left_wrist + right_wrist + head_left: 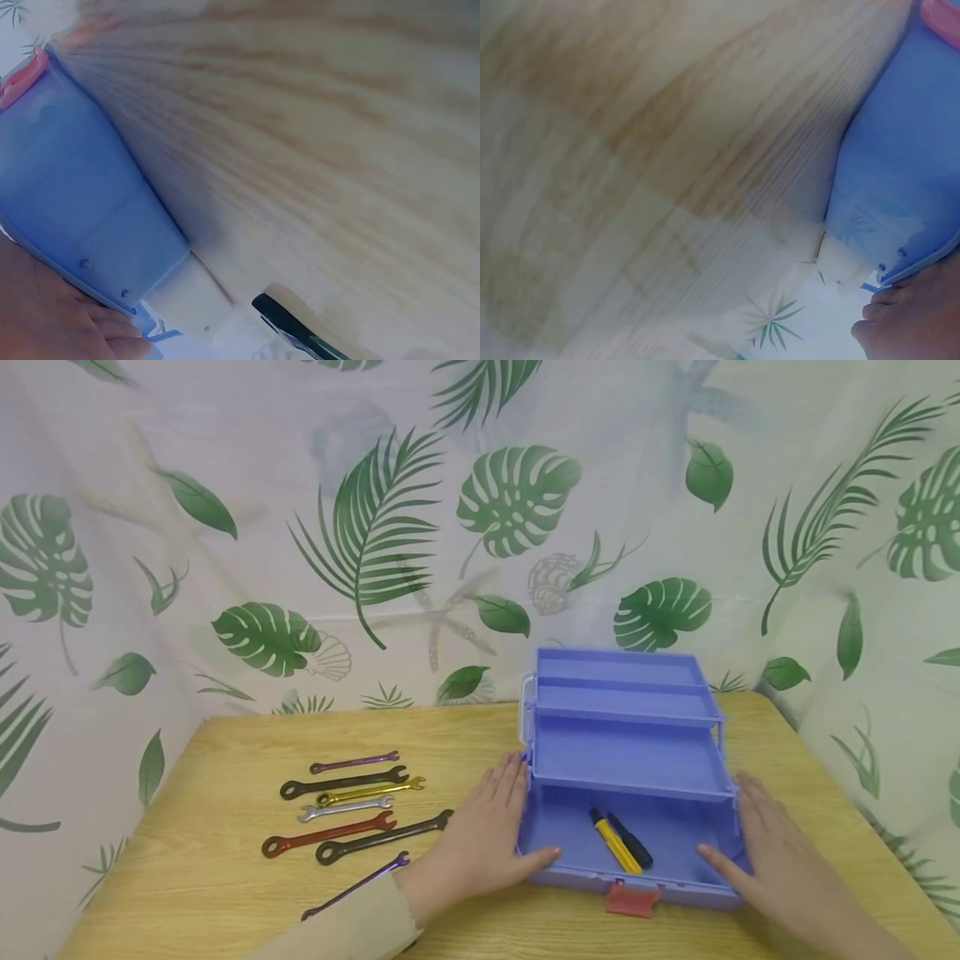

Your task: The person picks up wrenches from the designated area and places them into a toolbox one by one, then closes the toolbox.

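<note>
A blue-violet toolbox [622, 760] stands on the table with its stepped trays raised and a pink latch [632, 900] hanging at the front. Along its left side lies my left hand [491, 831], fingers straight, with the thumb over the front corner. My right hand [776, 852] rests against the opposite side in the same way, thumb reaching over the rim. Inside the bottom compartment lie a yellow-handled tool [617, 842] and a black-handled one [632, 841], side by side. Both wrist views show the fingers flat at the box's upper edge.
Left of the box lie several wrenches, among them a red wrench [328, 835], a yellow wrench [371, 792] and a black wrench [384, 837]. A purple wrench [356, 887] is near my left forearm. A leaf-patterned curtain [375, 677] hangs behind the wooden table [202, 877].
</note>
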The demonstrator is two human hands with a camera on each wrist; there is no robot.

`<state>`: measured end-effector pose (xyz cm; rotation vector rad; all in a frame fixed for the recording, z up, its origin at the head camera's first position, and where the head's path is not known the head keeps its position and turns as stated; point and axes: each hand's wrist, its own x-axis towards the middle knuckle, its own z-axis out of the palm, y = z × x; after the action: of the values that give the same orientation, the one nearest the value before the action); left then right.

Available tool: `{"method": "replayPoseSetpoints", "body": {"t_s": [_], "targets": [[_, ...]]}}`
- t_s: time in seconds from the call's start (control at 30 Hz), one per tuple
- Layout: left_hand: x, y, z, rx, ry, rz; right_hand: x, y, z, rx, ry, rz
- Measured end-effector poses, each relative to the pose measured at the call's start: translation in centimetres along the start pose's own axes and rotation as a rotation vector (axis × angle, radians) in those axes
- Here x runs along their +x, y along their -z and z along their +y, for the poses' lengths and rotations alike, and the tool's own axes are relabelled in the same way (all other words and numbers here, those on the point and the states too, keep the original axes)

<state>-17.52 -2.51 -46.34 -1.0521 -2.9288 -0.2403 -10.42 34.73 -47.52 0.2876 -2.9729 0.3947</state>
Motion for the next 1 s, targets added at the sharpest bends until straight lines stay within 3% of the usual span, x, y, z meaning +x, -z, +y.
{"method": "replayPoseSetpoints", "body": {"t_s": [0.17, 0.4, 0.67, 1.0], "targets": [[-0.5, 0.2, -0.1, 0.009, 0.012, -0.012, 0.4, 0.3, -0.5, 0.025, 0.0, -0.029], [-1.5, 0.7, -0.3, 0.011, 0.035, -0.024, 1.1, 0.0, -0.8, 0.044, 0.055, 0.018], [-2.2, 0.8, -0.3, 0.021, 0.051, -0.021, 1.7, 0.0, -1.0, 0.071, 0.04, -0.034], [-2.9, 0.6, -0.7, 0.041, 0.068, -0.018, 2.2, -0.6, -1.4, 0.084, 0.073, 0.007]]}}
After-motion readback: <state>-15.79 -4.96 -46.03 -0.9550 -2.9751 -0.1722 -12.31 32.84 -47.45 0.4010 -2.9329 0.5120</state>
